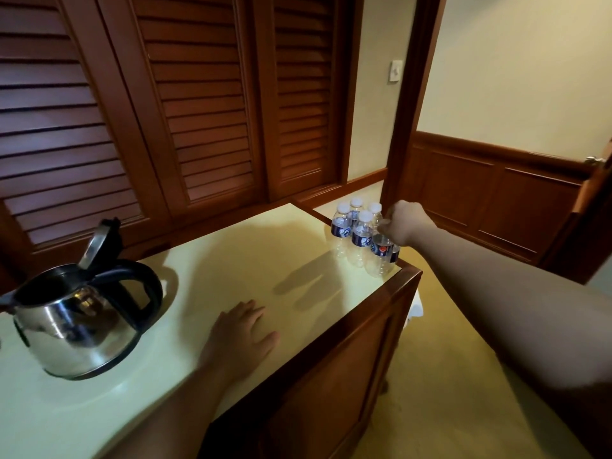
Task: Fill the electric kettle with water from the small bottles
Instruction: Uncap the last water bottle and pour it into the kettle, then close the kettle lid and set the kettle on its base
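The electric kettle (77, 321) stands at the near left part of the bench (231, 260), on the pale yellow top. Its body is polished steel with a black handle (150, 286) on the side facing the bottles. The lid (99, 241) is hinged upward and stands open, leaving the mouth of the kettle uncovered.

The small bottles (361, 236) stand in a tight cluster at the far right corner of the bench, well apart from the kettle. White caps and dark blue labels are visible; the bottles touch one another, and the nearest ones stand just beside the bench edge.

The left hand (243, 329) lies palm down on the bench top between the kettle and the bottles, nearer the kettle, close to the front edge. Its fingers are straight and slightly spread, and it holds nothing.

The right hand (402, 223) reaches across from the right side to the bottle cluster. Its fingers are curled around the top of the nearest bottle (381, 256), at cap height; the cap itself is hidden under the fingers. The bottle's base is still on the bench.

Behind the bench, beyond the kettle, stand dark louvred wooden doors (198, 104). To the right of the bottles a doorway opens on a wall with wood panelling (496, 197)
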A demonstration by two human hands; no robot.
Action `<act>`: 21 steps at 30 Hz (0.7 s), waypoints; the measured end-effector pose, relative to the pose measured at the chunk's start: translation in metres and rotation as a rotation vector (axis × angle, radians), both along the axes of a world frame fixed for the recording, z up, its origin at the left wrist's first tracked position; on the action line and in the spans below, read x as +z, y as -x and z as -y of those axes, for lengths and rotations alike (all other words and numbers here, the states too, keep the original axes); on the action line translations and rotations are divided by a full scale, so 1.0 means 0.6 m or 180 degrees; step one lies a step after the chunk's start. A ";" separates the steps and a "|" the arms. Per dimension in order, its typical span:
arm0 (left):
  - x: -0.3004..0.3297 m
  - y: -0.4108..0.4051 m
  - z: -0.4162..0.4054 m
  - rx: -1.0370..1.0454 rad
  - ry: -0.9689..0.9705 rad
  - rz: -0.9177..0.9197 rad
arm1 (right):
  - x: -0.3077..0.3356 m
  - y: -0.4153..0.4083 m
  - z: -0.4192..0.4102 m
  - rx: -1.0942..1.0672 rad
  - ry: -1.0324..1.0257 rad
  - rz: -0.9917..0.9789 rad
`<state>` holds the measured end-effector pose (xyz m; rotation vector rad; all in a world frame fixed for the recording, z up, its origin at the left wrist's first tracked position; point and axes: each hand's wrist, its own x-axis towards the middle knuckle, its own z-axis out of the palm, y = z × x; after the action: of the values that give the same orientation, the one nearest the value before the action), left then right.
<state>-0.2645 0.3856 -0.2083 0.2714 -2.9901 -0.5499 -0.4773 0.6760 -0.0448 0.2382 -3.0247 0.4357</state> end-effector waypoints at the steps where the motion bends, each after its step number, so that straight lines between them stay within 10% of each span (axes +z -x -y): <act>1: -0.001 0.000 0.000 0.0006 -0.0027 -0.0014 | 0.000 0.000 0.000 -0.0007 0.0012 0.0008; 21: 0.042 -0.086 0.068 0.0469 -0.0871 -0.0645 | -0.014 -0.147 0.096 0.0697 0.0119 -0.0612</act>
<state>-0.2128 0.3449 -0.1834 0.4238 -2.6711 -0.9102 -0.3893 0.6186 -0.0529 0.5772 -2.8102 0.4552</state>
